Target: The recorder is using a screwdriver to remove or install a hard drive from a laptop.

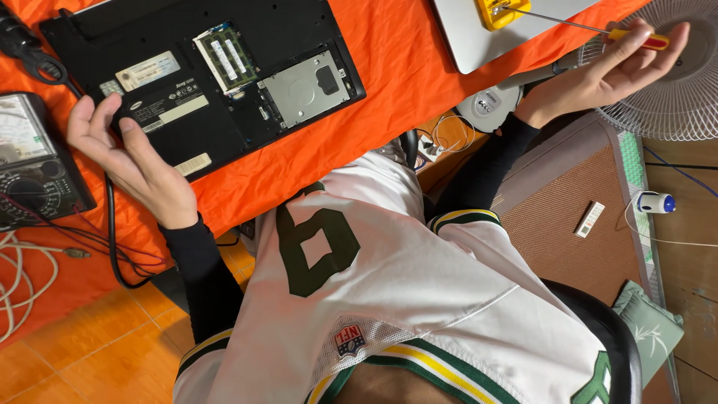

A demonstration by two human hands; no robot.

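1. Here, a black laptop [202, 75] is lying bottom-up on an orange cloth [404, 82]; its service cover is off, showing a green memory module [224, 56] and a silver drive bay [305, 88].
2. The left hand [127, 161] is resting on the laptop's near-left corner, fingers spread and loosely curled against the edge; it is gripping nothing.
3. The right hand [609, 71] is holding a screwdriver [580, 28] with a red-and-yellow handle, fingers curling round the handle; the thin shaft is pointing toward a yellow block [495, 11] on a grey laptop lid [516, 34].
4. Judging by its build, the black laptop is looking rigid and moderately heavy; the exposed module and bay are likely fragile; the plastic edges and corners are seeming the safer places to take hold.
5. Outward: an analogue multimeter [30, 161] is sitting just left of that hand; white cables [26, 273] are trailing lower left; a fan grille [677, 82] is standing at far right.
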